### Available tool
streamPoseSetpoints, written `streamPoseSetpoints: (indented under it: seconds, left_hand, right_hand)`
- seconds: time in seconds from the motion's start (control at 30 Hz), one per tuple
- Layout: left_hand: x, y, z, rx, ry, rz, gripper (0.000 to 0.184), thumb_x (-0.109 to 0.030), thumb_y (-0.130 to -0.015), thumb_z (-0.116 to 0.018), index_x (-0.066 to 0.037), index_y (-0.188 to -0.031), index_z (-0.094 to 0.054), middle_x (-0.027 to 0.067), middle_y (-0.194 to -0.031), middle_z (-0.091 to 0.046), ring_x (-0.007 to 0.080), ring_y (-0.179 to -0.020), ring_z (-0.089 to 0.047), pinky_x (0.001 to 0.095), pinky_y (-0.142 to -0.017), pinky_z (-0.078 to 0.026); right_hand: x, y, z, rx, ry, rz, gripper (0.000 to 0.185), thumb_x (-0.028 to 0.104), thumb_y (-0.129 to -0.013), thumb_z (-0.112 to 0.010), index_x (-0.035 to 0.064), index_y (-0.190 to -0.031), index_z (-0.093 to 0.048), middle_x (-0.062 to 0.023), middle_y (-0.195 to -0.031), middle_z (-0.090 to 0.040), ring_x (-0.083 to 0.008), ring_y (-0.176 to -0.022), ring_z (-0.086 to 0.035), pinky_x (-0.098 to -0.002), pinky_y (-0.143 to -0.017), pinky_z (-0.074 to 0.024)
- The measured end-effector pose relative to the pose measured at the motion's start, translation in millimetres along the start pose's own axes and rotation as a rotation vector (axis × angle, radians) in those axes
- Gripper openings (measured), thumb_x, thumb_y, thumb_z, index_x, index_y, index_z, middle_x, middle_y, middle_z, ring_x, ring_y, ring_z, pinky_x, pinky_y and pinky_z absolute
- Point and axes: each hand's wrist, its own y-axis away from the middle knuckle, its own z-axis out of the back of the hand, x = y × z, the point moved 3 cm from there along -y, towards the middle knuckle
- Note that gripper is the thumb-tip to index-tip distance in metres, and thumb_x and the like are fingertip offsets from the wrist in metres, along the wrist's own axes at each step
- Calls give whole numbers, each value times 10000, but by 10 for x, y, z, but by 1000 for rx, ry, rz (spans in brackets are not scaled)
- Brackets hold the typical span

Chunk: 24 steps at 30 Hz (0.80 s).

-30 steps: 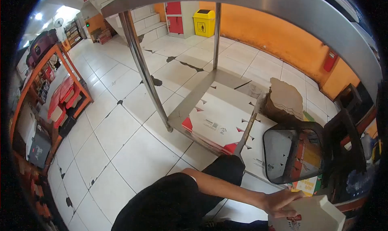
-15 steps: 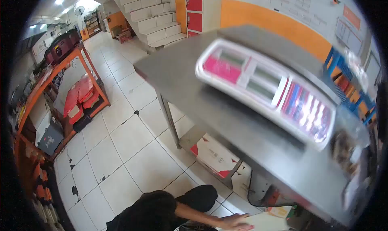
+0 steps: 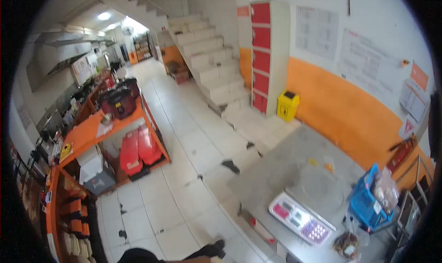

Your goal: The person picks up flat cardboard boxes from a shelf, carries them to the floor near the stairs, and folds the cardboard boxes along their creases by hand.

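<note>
At the bottom edge, a sliver of my left hand [image 3: 215, 260] shows beside my dark-clothed leg [image 3: 209, 251]. Its fingers are cut off by the frame, so whatever it touches is hidden. My right hand is out of view. To the right of the left hand stands a steel table [image 3: 258, 182]. On it sits a white digital scale [image 3: 301, 219] with a pink panel and a keypad. A clear plastic bag with brown contents [image 3: 346, 245] lies by the scale's right end.
A blue crate [image 3: 363, 201] holding a plastic bag stands at the table's right. Left is an orange shelf unit [image 3: 85, 131] with red bags [image 3: 138, 150] and a grey-white box [image 3: 98, 175]. Stairs [image 3: 216, 74], red lockers [image 3: 261, 60] and a yellow bin [image 3: 288, 105] stand behind.
The view has risen and pulled back, so the scale and table appear smaller and lower. My left hand, earlier resting on a pale flat surface beneath the table, has almost left the frame.
</note>
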Motion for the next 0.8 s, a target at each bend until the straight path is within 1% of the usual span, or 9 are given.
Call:
streamPoseSetpoints:
  seconds: [0.03,0.07,0.13,0.2,0.4,0.5,0.63,0.7,0.8]
  left_hand:
    - [241,-99,190,77,-16,362,624,-583,-766,-564,-29,-1033,-670,218,-1086,-635,354,-1037,-599,408,-859,-472]
    - [401,-148,415,80,-2,529,636,-591,-758,-567,-26,-1032,-670,218,-1084,-636,352,-1033,-601,406,-857,-473]
    - [702,-272,851,50,49,684,659,-606,-741,-573,-22,-1029,-671,218,-1080,-638,349,-1026,-605,403,-851,-476]
    - [1023,-451,1263,24,108,768,682,-622,-724,-579,-18,-1027,-672,217,-1075,-641,346,-1019,-609,400,-846,-478]
    - [1952,-1073,2517,60,201,896,753,-668,-674,-598,-4,-1020,-675,217,-1062,-647,337,-997,-621,390,-830,-486]
    - [2248,-1105,3031,132,190,911,788,-691,-649,-607,3,-1017,-676,217,-1056,-650,333,-986,-627,385,-822,-490]
    - [2395,-1289,4005,194,160,928,836,-721,-615,-619,12,-1012,-678,216,-1047,-654,327,-972,-634,378,-812,-495]
    - [2441,-1580,4461,201,140,925,848,-729,-606,-623,14,-1011,-679,216,-1045,-656,326,-968,-636,377,-809,-496]
    - [2667,-2401,4951,228,218,859,900,-784,-606,-586,33,-970,-685,233,-978,-666,340,-909,-652,393,-766,-510]
  right_hand:
    - [184,-211,22,18,19,-13,292,334,-884,-602,62,-987,-586,-108,-880,-636,-206,-725,-619,-375,-633,-526]
    - [351,-399,37,37,44,-35,290,333,-884,-604,62,-988,-589,-107,-882,-638,-205,-727,-620,-375,-634,-526]
    - [659,-821,47,57,90,-90,288,329,-882,-609,63,-988,-595,-105,-888,-641,-203,-732,-623,-375,-637,-528]
    - [958,-1338,57,48,126,-134,285,326,-880,-613,63,-989,-601,-103,-894,-644,-200,-736,-625,-374,-640,-529]
    - [1601,-2920,-13,-114,147,-314,277,316,-875,-627,65,-992,-619,-97,-911,-654,-192,-750,-633,-374,-649,-533]
    - [1729,-3220,-122,-218,110,-430,274,311,-872,-634,65,-993,-628,-94,-920,-658,-189,-756,-636,-374,-654,-535]
    - [2020,-3422,-253,-314,27,-532,269,304,-869,-643,67,-995,-640,-90,-932,-665,-183,-765,-641,-374,-660,-538]
    - [2200,-3615,-213,-349,-11,-570,267,301,-867,-648,67,-996,-646,-88,-937,-668,-181,-770,-644,-374,-663,-539]
    - [2441,-4048,-28,-415,-80,-579,264,296,-865,-655,68,-997,-655,-85,-946,-673,-177,-776,-647,-373,-667,-541]
